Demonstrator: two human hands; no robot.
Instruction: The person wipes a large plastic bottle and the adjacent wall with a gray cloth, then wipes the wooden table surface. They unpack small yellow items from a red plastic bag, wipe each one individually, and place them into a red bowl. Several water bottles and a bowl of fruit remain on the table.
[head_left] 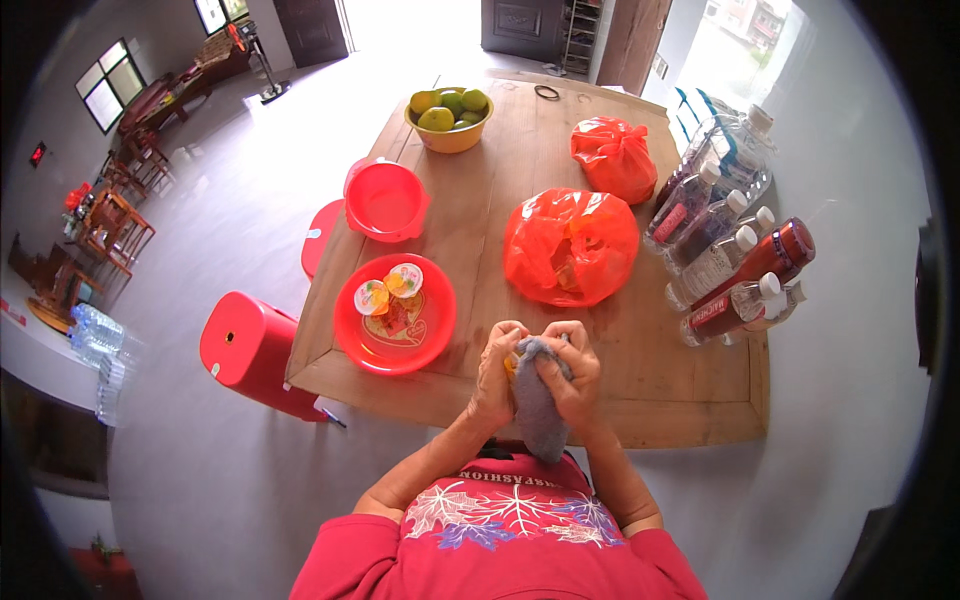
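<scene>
Both of my hands are together over the table's near edge. My right hand (573, 378) is closed on a grey cloth (540, 415), whose lower end hangs toward my shirt. Fingers bent, my left hand (492, 378) grips a small yellow-orange item (511, 366) that the fingers and cloth mostly hide; its kind does not show. To the left of my hands lies a round red plate (345, 330). On it are small sealed jelly cups (404, 280) with pale printed lids and orange contents. Just beyond my hands sits an open red plastic bag (570, 245) with something orange inside.
The wooden table (480, 200) also bears a red basin (386, 203), a yellow bowl of green fruit (449, 120) and a tied red bag (613, 158). Several bottles (715, 260) line its right edge. Red stools (250, 345) stand at the left.
</scene>
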